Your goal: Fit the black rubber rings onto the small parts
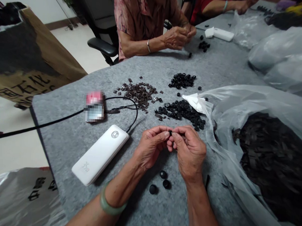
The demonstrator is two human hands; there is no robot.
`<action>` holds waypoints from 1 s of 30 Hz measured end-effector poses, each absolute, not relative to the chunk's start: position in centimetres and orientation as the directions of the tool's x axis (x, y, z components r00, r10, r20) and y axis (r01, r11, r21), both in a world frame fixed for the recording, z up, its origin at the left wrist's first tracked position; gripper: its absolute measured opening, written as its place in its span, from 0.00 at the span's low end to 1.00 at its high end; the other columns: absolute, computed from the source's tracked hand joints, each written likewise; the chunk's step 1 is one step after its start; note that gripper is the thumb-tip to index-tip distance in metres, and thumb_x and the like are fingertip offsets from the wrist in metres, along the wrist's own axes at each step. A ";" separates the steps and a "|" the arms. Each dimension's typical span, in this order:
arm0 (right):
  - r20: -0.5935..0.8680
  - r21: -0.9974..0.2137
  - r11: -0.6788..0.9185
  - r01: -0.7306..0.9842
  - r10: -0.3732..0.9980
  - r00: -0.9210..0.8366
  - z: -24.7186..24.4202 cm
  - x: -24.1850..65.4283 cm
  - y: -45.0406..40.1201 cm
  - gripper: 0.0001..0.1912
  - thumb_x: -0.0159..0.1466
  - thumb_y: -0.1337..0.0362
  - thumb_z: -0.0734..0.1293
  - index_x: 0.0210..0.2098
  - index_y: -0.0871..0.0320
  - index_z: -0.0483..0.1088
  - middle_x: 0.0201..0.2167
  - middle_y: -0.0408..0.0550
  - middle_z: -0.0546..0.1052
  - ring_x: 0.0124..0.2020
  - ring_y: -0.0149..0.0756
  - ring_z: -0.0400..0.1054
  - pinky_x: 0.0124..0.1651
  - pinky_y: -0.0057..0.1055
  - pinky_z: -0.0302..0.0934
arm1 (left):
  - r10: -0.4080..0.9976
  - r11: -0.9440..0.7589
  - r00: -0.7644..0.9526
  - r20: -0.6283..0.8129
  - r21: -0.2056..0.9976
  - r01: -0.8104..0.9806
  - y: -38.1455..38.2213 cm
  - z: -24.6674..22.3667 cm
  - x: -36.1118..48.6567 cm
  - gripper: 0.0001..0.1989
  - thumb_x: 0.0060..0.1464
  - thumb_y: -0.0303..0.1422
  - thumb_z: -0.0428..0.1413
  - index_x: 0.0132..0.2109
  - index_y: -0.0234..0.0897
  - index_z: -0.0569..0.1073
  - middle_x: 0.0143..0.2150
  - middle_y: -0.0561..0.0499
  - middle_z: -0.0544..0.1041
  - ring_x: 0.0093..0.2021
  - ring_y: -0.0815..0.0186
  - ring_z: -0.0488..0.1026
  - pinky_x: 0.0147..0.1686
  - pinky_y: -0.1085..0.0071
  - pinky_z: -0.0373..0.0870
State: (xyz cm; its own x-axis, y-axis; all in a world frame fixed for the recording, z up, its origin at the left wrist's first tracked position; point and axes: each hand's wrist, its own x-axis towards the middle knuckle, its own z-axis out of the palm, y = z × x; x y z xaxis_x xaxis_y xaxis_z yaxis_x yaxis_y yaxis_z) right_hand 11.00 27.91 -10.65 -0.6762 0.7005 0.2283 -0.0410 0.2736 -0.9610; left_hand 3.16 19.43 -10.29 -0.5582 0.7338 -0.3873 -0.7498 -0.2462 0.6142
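Note:
Between the pinched fingertips of my left hand [153, 143] and my right hand [189, 150] is a small black piece [170, 132], mostly covered by the fingers. Both hands touch over the grey table [146, 210]. Below them lie three round black caps [163, 174]. Just beyond the hands spreads a pile of black discs [182, 112], with black rings [182, 80] farther back. Small brown metal clips [139, 93] are heaped to the left of these. At the right, an open clear plastic bag [225, 93] holds many black strips [275, 156].
A white power bank [100, 154] with a black cable [136, 109] lies left of my hands, near a pixelated box [94, 106]. A crumpled white tissue [195, 102] touches the bag. Across the table are a person's hands [179, 37] and filled plastic bags [283, 49].

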 end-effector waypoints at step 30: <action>0.088 -0.987 0.155 0.048 0.761 -0.643 -10.4 11.3 27.9 0.05 0.64 0.67 0.68 0.38 0.61 0.69 0.31 0.39 0.73 0.27 0.19 0.73 0.30 0.14 0.69 | 0.727 -0.231 -0.538 -0.426 0.587 -0.776 19.3 -10.2 2.8 0.15 0.42 0.30 0.72 0.38 0.27 0.80 0.26 0.49 0.80 0.24 0.72 0.75 0.25 0.76 0.75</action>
